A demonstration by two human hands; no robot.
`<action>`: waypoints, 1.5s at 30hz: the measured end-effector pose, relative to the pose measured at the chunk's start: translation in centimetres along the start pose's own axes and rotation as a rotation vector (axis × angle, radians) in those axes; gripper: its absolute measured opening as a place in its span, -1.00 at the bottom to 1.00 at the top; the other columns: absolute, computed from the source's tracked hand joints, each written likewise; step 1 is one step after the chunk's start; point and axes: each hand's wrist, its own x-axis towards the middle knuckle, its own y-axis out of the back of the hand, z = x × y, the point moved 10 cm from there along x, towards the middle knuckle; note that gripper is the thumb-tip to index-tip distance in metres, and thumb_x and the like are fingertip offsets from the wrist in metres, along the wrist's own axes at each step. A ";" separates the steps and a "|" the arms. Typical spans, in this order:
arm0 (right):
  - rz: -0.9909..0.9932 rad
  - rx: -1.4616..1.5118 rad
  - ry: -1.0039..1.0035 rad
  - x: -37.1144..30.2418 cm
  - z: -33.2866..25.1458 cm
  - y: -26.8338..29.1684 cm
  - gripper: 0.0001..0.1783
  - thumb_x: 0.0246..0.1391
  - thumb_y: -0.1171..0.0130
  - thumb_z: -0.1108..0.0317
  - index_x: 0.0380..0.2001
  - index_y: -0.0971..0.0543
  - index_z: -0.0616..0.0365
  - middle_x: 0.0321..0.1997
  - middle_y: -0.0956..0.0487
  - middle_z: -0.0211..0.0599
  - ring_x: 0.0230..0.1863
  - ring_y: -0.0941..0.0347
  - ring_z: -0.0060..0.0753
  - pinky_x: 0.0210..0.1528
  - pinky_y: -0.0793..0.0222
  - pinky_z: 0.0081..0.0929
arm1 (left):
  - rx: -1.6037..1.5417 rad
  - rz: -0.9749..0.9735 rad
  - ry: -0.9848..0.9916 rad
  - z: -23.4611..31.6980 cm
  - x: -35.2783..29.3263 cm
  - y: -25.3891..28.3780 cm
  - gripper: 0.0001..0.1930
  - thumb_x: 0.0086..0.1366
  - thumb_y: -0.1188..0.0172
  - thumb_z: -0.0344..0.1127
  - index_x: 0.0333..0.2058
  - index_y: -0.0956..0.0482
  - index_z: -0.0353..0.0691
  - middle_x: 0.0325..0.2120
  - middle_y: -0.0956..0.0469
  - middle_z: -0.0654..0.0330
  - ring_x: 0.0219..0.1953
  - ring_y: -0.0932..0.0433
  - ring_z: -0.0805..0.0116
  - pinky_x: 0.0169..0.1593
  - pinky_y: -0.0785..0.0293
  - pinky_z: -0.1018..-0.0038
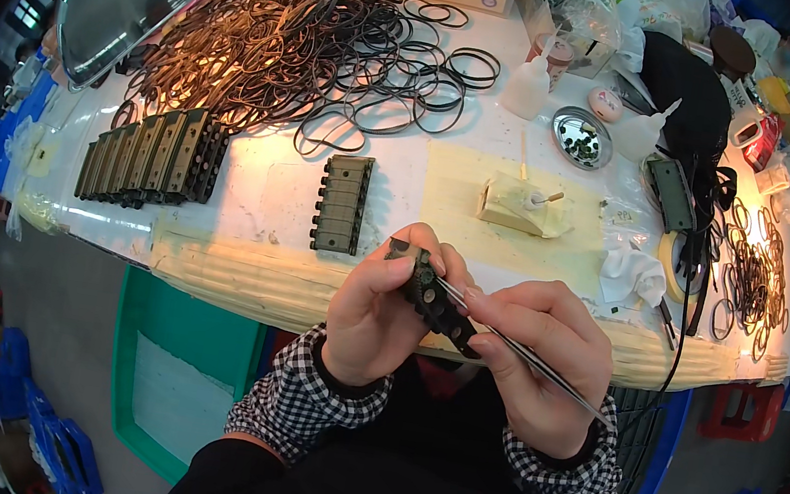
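Over the table's front edge, my left hand (367,319) grips a dark green ribbed plastic part (437,309), tilted with its knobbed side up. In my right hand (546,354) is a pair of slim metal tweezers (554,376), pinched between thumb and fingers. Their tips touch or nearly touch the upper half of the part; whether they hold anything is too small to tell. A similar olive-green part (344,205) lies alone beyond my left hand. Farther left, several more such parts (150,157) stand packed in a slanted row.
Black and brown rubber rings (261,51) are heaped at the back left. A small tape-covered block (520,207) sits ahead, with a metal dish (582,137) of tiny green bits behind. White squeeze bottles (526,88) stand nearby. A black cable (682,328) hangs over the right edge; below left is a teal bin (125,361).
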 end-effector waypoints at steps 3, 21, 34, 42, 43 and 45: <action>0.000 0.026 -0.017 0.0 0.4 0.0 -0.65 -0.05 -0.35 0.53 -0.12 -0.64 0.19 -0.27 -0.57 -0.25 -0.28 -0.52 -0.43 -0.26 -0.46 -0.56 | -0.009 -0.020 0.002 0.0 0.0 0.0 -0.78 0.31 0.04 -0.15 -0.31 -0.35 -0.19 -0.39 -0.45 0.10 -0.26 -0.43 0.25 -0.10 -0.36 0.36; 0.151 0.117 0.067 -1.4 1.7 0.2 -0.71 -0.03 -0.33 0.53 -0.16 -0.67 0.19 -0.28 -0.60 -0.25 -0.31 -0.51 -0.48 -0.30 -0.44 -0.60 | 0.045 -0.024 -0.016 -0.3 -0.2 0.0 -0.79 0.32 -0.02 -0.16 -0.30 -0.34 -0.19 -0.33 -0.48 0.05 -0.22 -0.46 0.25 -0.07 -0.41 0.35; 0.173 0.274 -0.071 -1.4 2.0 0.6 -0.78 -0.01 -0.32 0.54 -0.23 -0.65 0.27 -0.28 -0.61 -0.21 -0.29 -0.55 -0.41 -0.27 -0.49 -0.54 | -0.297 -0.102 0.157 -2.6 -0.3 -0.1 -0.81 0.35 0.03 -0.18 -0.36 -0.34 -0.17 -0.41 -0.46 0.16 -0.25 -0.45 0.27 -0.08 -0.40 0.34; 0.110 0.135 -0.032 -1.0 1.3 0.3 -0.78 -0.02 -0.31 0.53 -0.23 -0.64 0.28 -0.29 -0.59 -0.20 -0.29 -0.55 -0.36 -0.27 -0.48 -0.53 | -0.326 -0.126 0.175 -2.4 -0.4 -0.3 -0.80 0.32 0.02 -0.18 -0.31 -0.37 -0.21 -0.38 -0.49 0.13 -0.22 -0.46 0.26 -0.05 -0.40 0.34; 0.104 0.125 -0.029 -1.0 1.3 0.3 -0.77 -0.02 -0.31 0.53 -0.23 -0.64 0.28 -0.29 -0.59 -0.20 -0.29 -0.55 -0.36 -0.27 -0.48 -0.53 | -0.330 -0.139 0.171 -2.4 -0.4 -0.5 -0.79 0.31 0.01 -0.18 -0.31 -0.37 -0.21 -0.37 -0.49 0.12 -0.21 -0.46 0.26 -0.05 -0.41 0.34; 0.093 0.117 -0.025 -1.0 1.2 0.3 -0.77 -0.02 -0.32 0.53 -0.22 -0.64 0.28 -0.29 -0.59 -0.20 -0.29 -0.55 -0.36 -0.27 -0.48 -0.53 | -0.337 -0.159 0.169 -2.3 -0.4 -0.6 -0.79 0.30 0.00 -0.17 -0.30 -0.36 -0.22 -0.35 -0.50 0.11 -0.20 -0.46 0.26 -0.04 -0.41 0.34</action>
